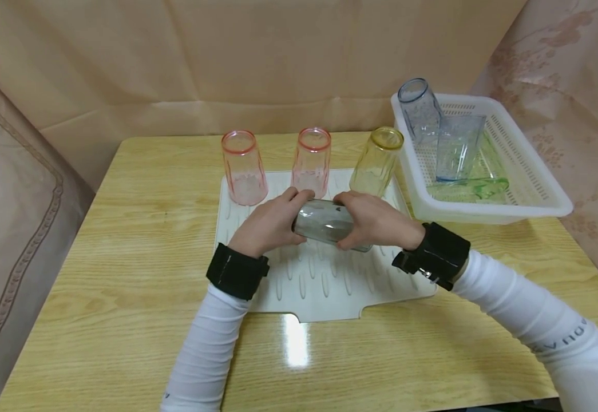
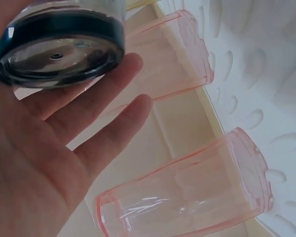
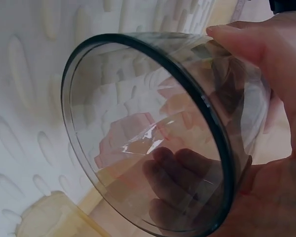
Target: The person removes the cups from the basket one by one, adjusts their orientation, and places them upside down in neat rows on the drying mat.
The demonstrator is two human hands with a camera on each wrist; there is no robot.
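Hands meet over the white mat (image 1: 278,286): the left hand (image 1: 268,226) cups the base and the right hand (image 1: 376,220) curls round the rim of one grey glass (image 1: 324,224), held sideways. Toward twelve o'clock three tumblers stand inverted: two pink (image 1: 244,167) (image 1: 311,162), one yellow (image 1: 377,162). At two o'clock a white basket (image 1: 535,189) holds two blue glasses (image 1: 420,109) and a green one (image 1: 471,189).

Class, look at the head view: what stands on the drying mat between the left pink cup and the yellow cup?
In the head view, a second pink cup stands upside down between the left pink cup and the yellow cup.
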